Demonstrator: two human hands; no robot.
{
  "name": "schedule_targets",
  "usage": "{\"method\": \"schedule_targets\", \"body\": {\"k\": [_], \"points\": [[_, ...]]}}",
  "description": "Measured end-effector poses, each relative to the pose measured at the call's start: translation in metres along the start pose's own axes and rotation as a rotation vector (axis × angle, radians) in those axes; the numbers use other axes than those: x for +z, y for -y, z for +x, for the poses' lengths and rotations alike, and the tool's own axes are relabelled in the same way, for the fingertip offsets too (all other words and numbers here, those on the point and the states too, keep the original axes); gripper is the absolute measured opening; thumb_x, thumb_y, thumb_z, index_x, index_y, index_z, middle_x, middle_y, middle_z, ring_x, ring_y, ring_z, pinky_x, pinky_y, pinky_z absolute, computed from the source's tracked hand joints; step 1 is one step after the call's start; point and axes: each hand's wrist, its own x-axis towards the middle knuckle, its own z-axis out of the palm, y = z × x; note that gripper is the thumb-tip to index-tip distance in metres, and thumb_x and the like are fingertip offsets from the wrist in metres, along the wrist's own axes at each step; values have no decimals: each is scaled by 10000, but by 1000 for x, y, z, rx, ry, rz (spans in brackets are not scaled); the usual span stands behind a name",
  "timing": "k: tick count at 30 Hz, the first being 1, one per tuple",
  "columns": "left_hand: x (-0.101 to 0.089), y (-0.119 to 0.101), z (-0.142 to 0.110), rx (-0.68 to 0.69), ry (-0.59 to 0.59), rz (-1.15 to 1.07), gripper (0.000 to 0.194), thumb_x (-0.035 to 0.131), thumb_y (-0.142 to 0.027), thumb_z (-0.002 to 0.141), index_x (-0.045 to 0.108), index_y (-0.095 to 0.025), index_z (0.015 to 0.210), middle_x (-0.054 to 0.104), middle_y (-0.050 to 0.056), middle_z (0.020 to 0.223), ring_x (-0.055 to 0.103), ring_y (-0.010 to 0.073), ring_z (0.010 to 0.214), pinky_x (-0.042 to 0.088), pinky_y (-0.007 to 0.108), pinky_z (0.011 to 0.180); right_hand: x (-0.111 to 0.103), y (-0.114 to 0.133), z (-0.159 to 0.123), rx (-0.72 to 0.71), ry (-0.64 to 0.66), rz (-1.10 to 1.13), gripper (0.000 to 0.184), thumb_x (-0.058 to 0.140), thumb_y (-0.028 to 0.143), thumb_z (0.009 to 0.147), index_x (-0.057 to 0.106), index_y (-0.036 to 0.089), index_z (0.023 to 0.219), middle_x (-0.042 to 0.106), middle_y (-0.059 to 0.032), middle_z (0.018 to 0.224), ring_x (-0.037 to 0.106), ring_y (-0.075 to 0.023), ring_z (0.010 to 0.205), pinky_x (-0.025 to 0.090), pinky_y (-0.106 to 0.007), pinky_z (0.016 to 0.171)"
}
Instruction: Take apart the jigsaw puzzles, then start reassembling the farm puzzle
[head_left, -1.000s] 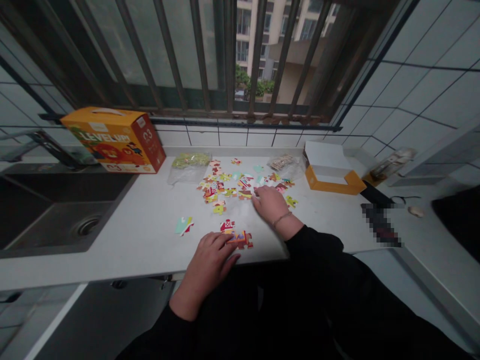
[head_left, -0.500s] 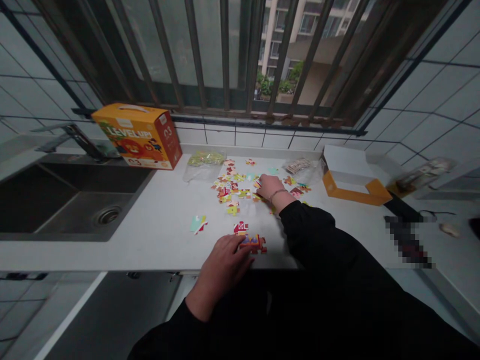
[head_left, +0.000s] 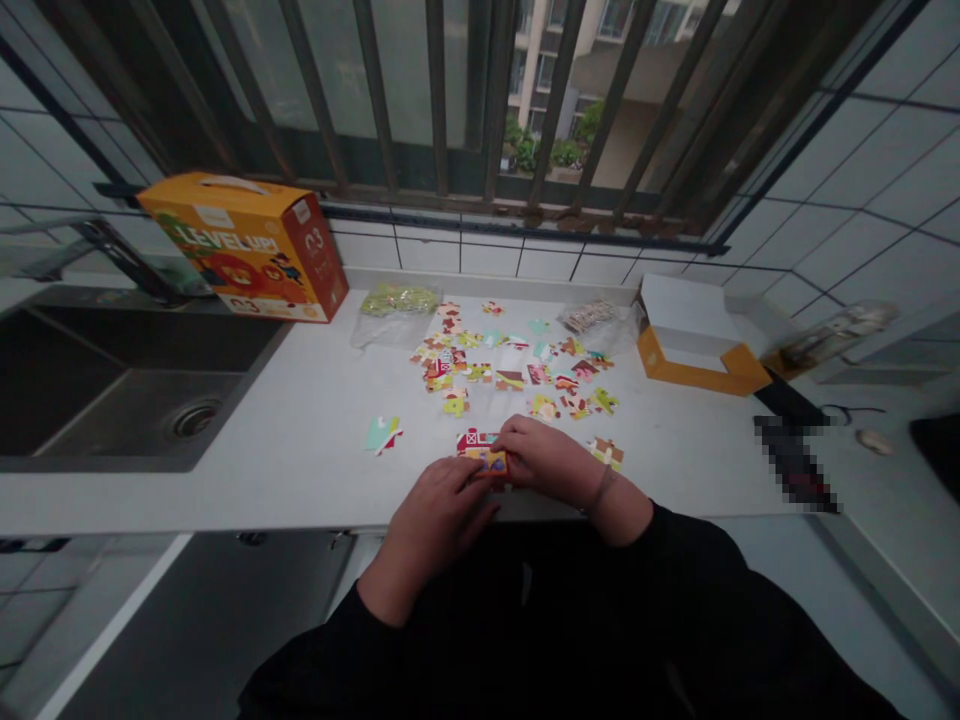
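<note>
Near the counter's front edge lies a small cluster of joined jigsaw puzzle pieces [head_left: 492, 462], red and yellow with purple spots. My left hand [head_left: 439, 510] grips its left side, fingers on top and thumb near the lower edge. My right hand [head_left: 551, 462] is closed at the cluster's right side, fingertips pressed on a puzzle piece that they mostly cover. A red barn puzzle piece [head_left: 469, 438] shows just above the left fingertips. Several loose pieces, among them a green and brown puzzle piece [head_left: 509, 380], lie farther back.
A separate teal and red piece [head_left: 381, 434] lies to the left, and a brown piece [head_left: 607, 452] to the right. Behind are two plastic bags, a yellow carton [head_left: 247, 250] and an open box [head_left: 701, 360]. A sink [head_left: 150, 400] borders the counter's left.
My right hand has come back from the loose pieces toward the front and now meets my left hand at the joined cluster. The view has shifted slightly.
</note>
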Motion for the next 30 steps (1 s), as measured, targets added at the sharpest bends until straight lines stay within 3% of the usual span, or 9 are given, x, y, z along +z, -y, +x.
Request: {"method": "schedule_targets", "body": {"k": [11, 15, 19, 25, 30], "points": [[-3, -5, 3, -24, 43, 51, 374, 649, -282, 1052, 643, -259, 1425, 693, 129, 1436, 664, 328, 1320, 573, 558, 1105, 35, 14, -16, 37, -173, -92, 246, 628, 176, 1044, 783, 182, 1235, 733, -161, 1320, 671, -290, 1249, 538, -463, 1127], [-2, -5, 3, -26, 69, 79, 434, 666, -283, 1035, 611, -258, 1465, 614, 125, 1591, 605, 337, 1434, 520, 580, 1176, 51, 22, -30, 72, -225, -91, 398, 571, 171, 1069, 669, 174, 1455, 670, -197, 1506, 590, -336, 1460, 484, -576, 1222], [-2, -4, 2, -35, 60, 105, 518, 690, -295, 1018, 565, -236, 1517, 620, 138, 1599, 599, 348, 1446, 486, 606, 1201, 58, 27, -42, 133, -216, -79, 487, 499, 197, 1112, 538, 190, 1598, 546, -179, 1668, 452, -336, 1606, 403, -645, 1287], [-1, -9, 10, -17, 53, 64, 456, 702, -292, 1014, 610, -256, 1459, 684, 119, 1514, 656, 338, 1352, 516, 579, 1142, 52, 34, -50, 170, -185, -60, 453, 469, 259, 1144, 562, 185, 1581, 551, -179, 1664, 459, -335, 1606, 433, -653, 1268], [4, -11, 19, -16, 68, 63, 355, 666, -283, 1042, 655, -272, 1397, 732, 106, 1397, 688, 320, 1255, 540, 557, 1085, 53, 29, -67, 105, -274, -51, 452, 525, 223, 1101, 594, 183, 1547, 613, -161, 1613, 516, -308, 1565, 457, -588, 1270]]}}
